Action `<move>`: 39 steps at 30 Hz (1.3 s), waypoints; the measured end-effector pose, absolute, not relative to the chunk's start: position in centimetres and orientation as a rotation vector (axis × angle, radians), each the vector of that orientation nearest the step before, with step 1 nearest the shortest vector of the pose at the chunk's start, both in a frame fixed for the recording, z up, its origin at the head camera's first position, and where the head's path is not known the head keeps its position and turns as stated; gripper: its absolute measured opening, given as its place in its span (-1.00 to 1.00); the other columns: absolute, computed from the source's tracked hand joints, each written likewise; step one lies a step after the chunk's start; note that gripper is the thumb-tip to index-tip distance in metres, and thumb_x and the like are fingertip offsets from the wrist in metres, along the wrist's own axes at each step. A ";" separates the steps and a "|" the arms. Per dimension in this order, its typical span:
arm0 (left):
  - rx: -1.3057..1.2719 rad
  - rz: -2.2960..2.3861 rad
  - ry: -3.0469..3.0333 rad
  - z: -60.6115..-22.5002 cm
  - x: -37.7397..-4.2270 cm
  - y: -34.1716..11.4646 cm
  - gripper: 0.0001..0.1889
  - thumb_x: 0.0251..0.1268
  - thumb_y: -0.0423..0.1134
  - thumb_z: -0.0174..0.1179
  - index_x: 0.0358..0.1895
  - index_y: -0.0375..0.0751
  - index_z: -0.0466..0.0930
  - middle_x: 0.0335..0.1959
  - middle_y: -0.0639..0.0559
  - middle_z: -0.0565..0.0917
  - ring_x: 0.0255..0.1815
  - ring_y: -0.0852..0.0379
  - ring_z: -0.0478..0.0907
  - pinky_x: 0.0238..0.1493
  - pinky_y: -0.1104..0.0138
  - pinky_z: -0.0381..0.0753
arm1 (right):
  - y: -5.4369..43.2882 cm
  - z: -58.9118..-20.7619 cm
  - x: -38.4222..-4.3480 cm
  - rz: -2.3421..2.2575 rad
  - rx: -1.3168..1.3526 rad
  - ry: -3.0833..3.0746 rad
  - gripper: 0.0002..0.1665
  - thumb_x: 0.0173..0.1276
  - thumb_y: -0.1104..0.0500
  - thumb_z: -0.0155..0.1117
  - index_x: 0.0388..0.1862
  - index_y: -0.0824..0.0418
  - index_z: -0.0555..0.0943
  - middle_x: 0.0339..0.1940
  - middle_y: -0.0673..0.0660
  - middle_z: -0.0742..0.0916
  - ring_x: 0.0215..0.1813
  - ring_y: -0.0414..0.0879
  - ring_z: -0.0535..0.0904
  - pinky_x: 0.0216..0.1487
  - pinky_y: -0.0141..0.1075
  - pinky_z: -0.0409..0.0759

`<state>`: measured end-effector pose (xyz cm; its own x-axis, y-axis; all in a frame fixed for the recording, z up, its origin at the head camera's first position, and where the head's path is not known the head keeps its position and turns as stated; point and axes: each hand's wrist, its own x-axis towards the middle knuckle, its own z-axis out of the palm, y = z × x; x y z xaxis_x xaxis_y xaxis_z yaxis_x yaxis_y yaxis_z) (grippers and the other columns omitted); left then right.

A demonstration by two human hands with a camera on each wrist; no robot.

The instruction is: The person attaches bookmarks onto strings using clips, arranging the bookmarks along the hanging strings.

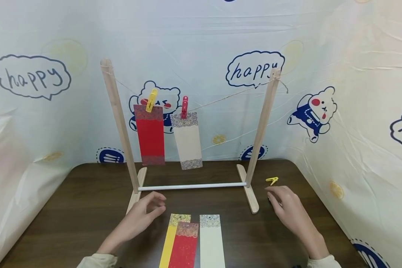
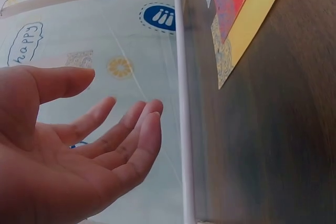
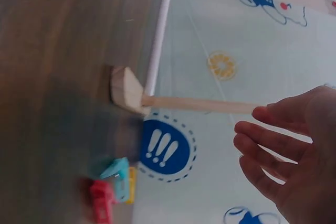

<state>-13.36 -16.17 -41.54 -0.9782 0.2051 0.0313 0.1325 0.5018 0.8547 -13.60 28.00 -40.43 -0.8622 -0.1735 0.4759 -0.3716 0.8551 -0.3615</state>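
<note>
My left hand (image 1: 143,213) hovers by the left foot of a wooden stand (image 1: 260,126), holding nothing. Its fingers are loosely bent, also in the left wrist view, where the hand (image 2: 100,145) is empty. To the right of the stand is my right hand (image 1: 289,208), also empty, just in front of a yellow clothespin (image 1: 272,181). A red clothespin (image 3: 102,200) and a light blue clothespin (image 3: 121,179) show in the right wrist view; the hand mostly hides them from the head view. On the string hang a red paper strip (image 1: 150,137) and a white paper strip (image 1: 189,143), each clipped by a clothespin.
Near the table's (image 1: 70,208) front edge lie a yellow strip (image 1: 167,243), a red strip (image 1: 184,245) overlapping it, and a white strip (image 1: 212,243). A white rod (image 1: 192,186) joins the stand's feet. Printed cloth (image 1: 201,44) surrounds the table behind and at the sides.
</note>
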 end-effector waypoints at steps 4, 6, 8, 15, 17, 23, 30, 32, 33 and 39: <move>0.380 1.452 2.653 -41.8 -13.5 -15.8 -0.76 0.40 -0.25 0.24 0.06 -0.11 0.51 -0.04 -0.11 0.63 -0.08 0.08 0.63 -0.20 0.29 0.62 | 28.7 -41.8 -13.4 0.745 0.318 -2.600 -0.81 0.41 0.29 0.28 -0.05 0.18 0.71 -0.22 0.06 0.73 -0.22 -0.11 0.61 -0.29 -0.19 0.61; 0.425 1.424 2.647 -41.8 -13.6 -15.7 -0.74 0.41 -0.21 0.24 0.08 -0.11 0.49 0.01 -0.13 0.62 -0.07 0.06 0.63 -0.20 0.28 0.62 | 29.1 -42.6 -13.4 0.838 0.271 -2.590 -0.81 0.43 0.27 0.27 -0.04 0.16 0.72 -0.23 0.06 0.75 -0.28 -0.14 0.61 -0.34 -0.29 0.58; 0.453 1.393 2.646 -41.8 -13.7 -15.5 -0.73 0.40 -0.19 0.24 0.08 -0.11 0.49 0.04 -0.15 0.62 -0.07 0.04 0.64 -0.18 0.27 0.63 | 29.5 -43.4 -13.6 0.954 0.227 -2.578 -0.82 0.45 0.24 0.26 -0.03 0.14 0.71 -0.24 0.09 0.76 -0.37 -0.12 0.62 -0.41 -0.35 0.56; 0.481 1.290 2.653 -42.0 -13.8 -14.7 -0.67 0.33 -0.23 0.31 0.09 -0.20 0.50 0.08 -0.22 0.61 -0.11 -0.01 0.65 -0.21 0.17 0.66 | 31.0 -45.7 -14.4 1.205 0.032 -2.589 -0.79 0.47 0.22 0.25 0.01 0.20 0.70 -0.29 0.20 0.76 -0.50 0.00 0.63 -0.56 -0.33 0.51; 0.501 1.257 2.645 -42.4 -13.8 -14.5 -0.65 0.32 -0.23 0.32 0.10 -0.24 0.50 0.07 -0.23 0.60 -0.12 -0.03 0.64 -0.22 0.15 0.66 | 31.3 -46.2 -14.5 1.228 -0.020 -2.618 -0.76 0.45 0.24 0.25 0.05 0.23 0.68 -0.30 0.21 0.75 -0.47 -0.02 0.62 -0.53 -0.33 0.51; 0.544 1.196 2.571 -43.4 -14.0 -13.9 -0.59 0.31 -0.24 0.32 0.15 -0.32 0.49 0.10 -0.25 0.57 -0.07 -0.09 0.60 -0.19 0.08 0.67 | 31.6 -47.3 -14.5 1.191 -0.080 -2.745 -0.65 0.42 0.22 0.29 0.16 0.24 0.62 0.00 0.25 0.73 -0.09 -0.02 0.66 -0.21 -0.32 0.59; 0.550 1.181 2.524 -43.7 -14.0 -13.7 -0.56 0.27 -0.27 0.34 0.15 -0.34 0.48 0.12 -0.28 0.55 -0.04 -0.17 0.61 -0.15 -0.02 0.68 | 31.9 -47.8 -14.7 1.125 -0.049 -2.755 -0.62 0.34 0.27 0.36 0.14 0.25 0.64 0.06 0.30 0.71 0.03 0.10 0.64 -0.04 -0.11 0.57; 0.565 1.165 2.533 -43.8 -14.0 -13.6 -0.56 0.27 -0.25 0.35 0.14 -0.35 0.48 0.11 -0.27 0.55 -0.04 -0.17 0.60 -0.16 -0.01 0.67 | 32.0 -47.8 -14.7 1.101 -0.056 -2.755 -0.62 0.32 0.28 0.38 0.12 0.25 0.64 0.03 0.28 0.72 -0.01 0.07 0.64 -0.06 -0.13 0.57; 0.573 1.156 2.537 -43.8 -14.0 -13.6 -0.56 0.27 -0.25 0.35 0.14 -0.35 0.49 0.10 -0.26 0.55 -0.05 -0.16 0.60 -0.16 0.00 0.66 | 32.1 -47.8 -14.7 1.088 -0.062 -2.757 -0.62 0.31 0.29 0.38 0.11 0.25 0.65 -0.01 0.27 0.73 -0.05 0.05 0.64 -0.09 -0.15 0.57; 0.579 1.104 2.582 -44.1 -13.9 -13.2 -0.55 0.23 -0.23 0.39 0.12 -0.32 0.51 0.06 -0.20 0.57 -0.06 -0.12 0.56 -0.16 0.04 0.64 | 32.7 -47.8 -14.5 0.984 -0.047 -2.749 -0.65 0.25 0.35 0.40 0.04 0.28 0.67 -0.33 0.12 0.68 -0.31 -0.07 0.47 -0.32 -0.28 0.41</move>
<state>-13.92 -13.17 -44.13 -0.8824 0.4616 -0.0915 0.2528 0.6291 0.7351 -14.48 32.65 -47.84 -0.9750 0.1038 0.1965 -0.0445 0.7751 -0.6303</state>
